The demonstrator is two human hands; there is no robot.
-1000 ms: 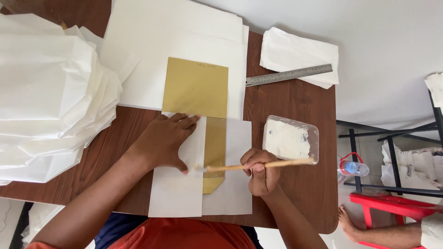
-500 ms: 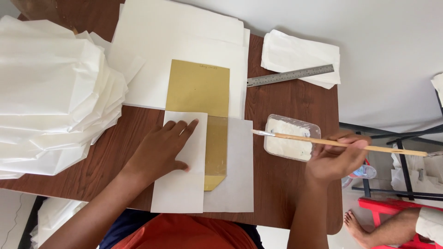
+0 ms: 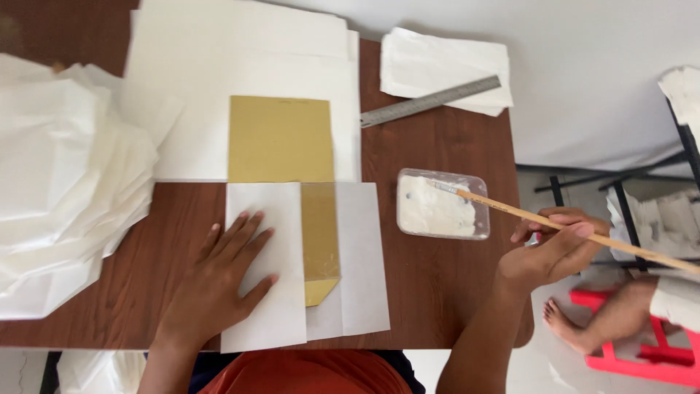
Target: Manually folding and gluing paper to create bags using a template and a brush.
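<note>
My left hand (image 3: 219,281) lies flat, fingers spread, on the folded left flap of a white paper sheet (image 3: 361,255) at the table's near edge. A gold card (image 3: 281,142) runs under that sheet, and its lower end shows between the flaps. My right hand (image 3: 550,248) grips a thin wooden brush (image 3: 510,210) by its handle. The brush tip rests in a clear shallow tray of white paste (image 3: 441,206), to the right of the sheet.
A tall heap of finished white paper bags (image 3: 62,182) fills the left of the brown table (image 3: 430,146). Flat white sheets (image 3: 240,66) lie at the back, with a steel ruler (image 3: 430,101) on more paper. Someone's bare foot (image 3: 565,321) rests by a red stool (image 3: 642,361).
My right hand has carried the brush from over the folded sheet out to the right, and its tip now sits in the paste tray. My left hand has stayed pressed on the flap.
</note>
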